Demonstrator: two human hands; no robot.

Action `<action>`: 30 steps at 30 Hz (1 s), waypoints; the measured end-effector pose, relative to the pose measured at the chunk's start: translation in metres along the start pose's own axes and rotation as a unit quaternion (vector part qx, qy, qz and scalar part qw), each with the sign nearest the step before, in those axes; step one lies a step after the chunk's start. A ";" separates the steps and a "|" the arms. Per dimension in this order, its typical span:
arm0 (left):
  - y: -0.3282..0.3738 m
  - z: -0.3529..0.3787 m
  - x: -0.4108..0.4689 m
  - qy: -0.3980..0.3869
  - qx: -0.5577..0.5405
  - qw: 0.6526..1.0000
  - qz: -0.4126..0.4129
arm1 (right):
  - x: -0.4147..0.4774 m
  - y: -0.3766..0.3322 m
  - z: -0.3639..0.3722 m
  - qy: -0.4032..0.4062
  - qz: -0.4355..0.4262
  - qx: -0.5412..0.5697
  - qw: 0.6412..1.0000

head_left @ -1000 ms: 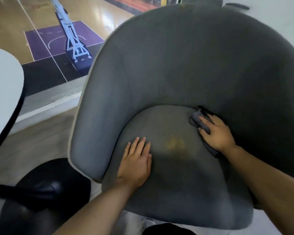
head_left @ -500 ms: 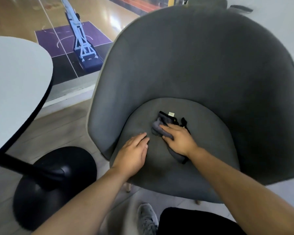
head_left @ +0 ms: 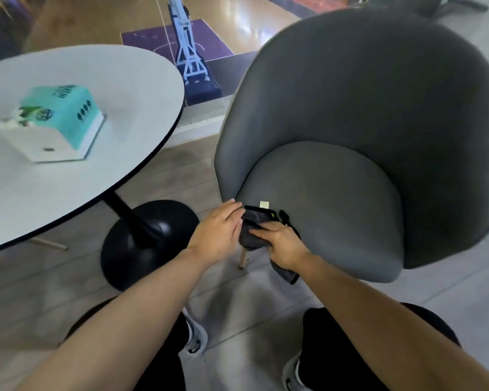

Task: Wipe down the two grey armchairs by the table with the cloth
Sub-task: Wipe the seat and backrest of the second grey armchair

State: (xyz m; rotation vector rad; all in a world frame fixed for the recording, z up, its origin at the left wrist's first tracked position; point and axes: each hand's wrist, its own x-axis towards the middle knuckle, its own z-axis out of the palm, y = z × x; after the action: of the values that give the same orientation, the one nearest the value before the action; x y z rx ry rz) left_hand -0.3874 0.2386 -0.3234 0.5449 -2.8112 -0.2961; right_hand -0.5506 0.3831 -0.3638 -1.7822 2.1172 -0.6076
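- One grey armchair noted R of round white table; set near, not touching.
- Dark cloth bunched at front-L edge of seat cushion; one end hung off the edge below the R wrist.
- R hand laid on cloth, fingers fairly straight and pressed flat. Thumb hidden, so any grip underneath can't be told.
- L hand released, fingers straight and together, tips at seat edge, touching cloth's L side.
- Teal/white tissue box stood on table. Black pedestal base seen on floor just L of hands.
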 end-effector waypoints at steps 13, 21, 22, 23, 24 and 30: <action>0.020 0.006 0.070 0.019 -0.020 0.999 0.043 | -0.009 0.037 -0.074 0.094 -0.010 0.065 0.993; 0.017 0.037 0.104 0.003 -0.007 1.000 0.016 | 0.002 0.154 -0.154 0.199 0.131 0.006 0.971; 0.015 0.044 0.108 -0.003 -0.005 1.000 0.012 | 0.007 0.168 -0.157 0.200 0.146 0.004 0.969; 0.011 0.053 0.110 -0.010 -0.003 1.000 0.008 | 0.013 0.182 -0.157 0.200 0.158 0.002 0.967; 0.008 0.061 0.112 -0.014 -0.003 1.000 0.002 | 0.019 0.196 -0.156 0.196 0.171 0.000 0.966; -0.006 0.110 0.099 0.027 -0.005 0.999 -0.019 | 0.047 0.239 -0.130 0.123 0.281 -0.059 0.950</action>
State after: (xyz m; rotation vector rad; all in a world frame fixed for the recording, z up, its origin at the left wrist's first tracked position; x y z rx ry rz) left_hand -0.5063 0.2103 -0.4077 0.5967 -2.7475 -0.2980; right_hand -0.8264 0.3857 -0.3702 -1.0952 2.7187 -0.5721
